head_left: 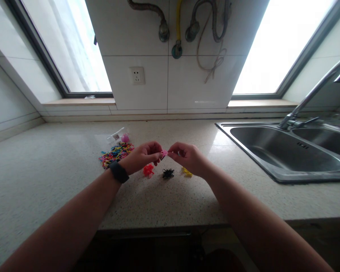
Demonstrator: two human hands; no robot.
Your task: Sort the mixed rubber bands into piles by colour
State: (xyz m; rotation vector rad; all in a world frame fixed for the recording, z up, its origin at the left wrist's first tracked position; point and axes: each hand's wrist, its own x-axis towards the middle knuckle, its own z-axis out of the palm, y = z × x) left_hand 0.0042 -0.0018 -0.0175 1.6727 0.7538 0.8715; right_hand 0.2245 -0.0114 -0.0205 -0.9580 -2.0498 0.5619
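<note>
My left hand [143,155] and my right hand [188,156] meet above the counter, both closed in a pinch. Between their fingertips are small pink rubber bands [164,153], with a thin dark strand just below. Under the hands lie a red pile of bands [149,170], a black pile [168,173] and a yellow pile [187,172], the last partly covered by my right hand. A larger mixed heap of coloured bands [116,153] spreads left of my left hand. How many bands are held is too small to tell.
Behind the mixed heap lie a clear plastic bag [115,136] and a round pink item [125,138]. A steel sink [272,151] with a faucet [308,94] is set into the speckled counter [59,170] at right. The tiled wall carries a socket [137,75] and hoses.
</note>
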